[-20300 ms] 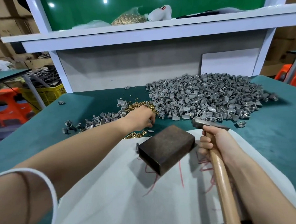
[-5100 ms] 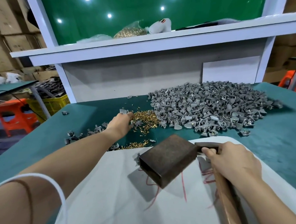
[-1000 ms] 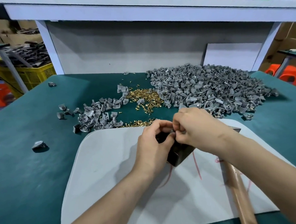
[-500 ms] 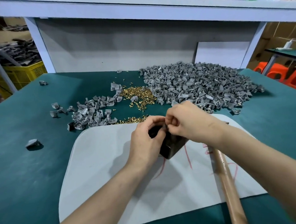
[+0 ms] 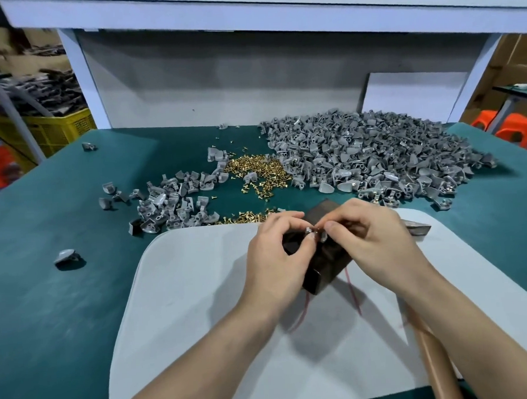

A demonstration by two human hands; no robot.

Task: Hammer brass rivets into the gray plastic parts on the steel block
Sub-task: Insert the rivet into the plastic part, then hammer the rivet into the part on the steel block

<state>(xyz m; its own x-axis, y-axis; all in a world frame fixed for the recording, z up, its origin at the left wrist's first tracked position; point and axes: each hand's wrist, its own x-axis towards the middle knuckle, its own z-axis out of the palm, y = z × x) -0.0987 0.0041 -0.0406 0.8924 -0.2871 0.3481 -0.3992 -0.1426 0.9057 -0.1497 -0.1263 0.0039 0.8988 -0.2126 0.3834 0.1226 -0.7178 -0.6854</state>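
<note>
Left hand [image 5: 277,259] and right hand [image 5: 374,239] pinch one gray part [image 5: 314,234] — steel block [image 5: 328,266] beneath runs near-to-far.

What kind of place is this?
Probably a small factory or workshop: a big heap of gray plastic parts, a pile of brass rivets, and a hammer beside a steel block.

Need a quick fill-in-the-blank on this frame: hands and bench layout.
1. The left hand and right hand pinch a gray part over the ____ block.
2. The hammer lies on the mat, in ____ hand.
3. The brass rivets lie ____ the small pile and large pile of gray parts.
Missing: steel; neither; between.
</note>
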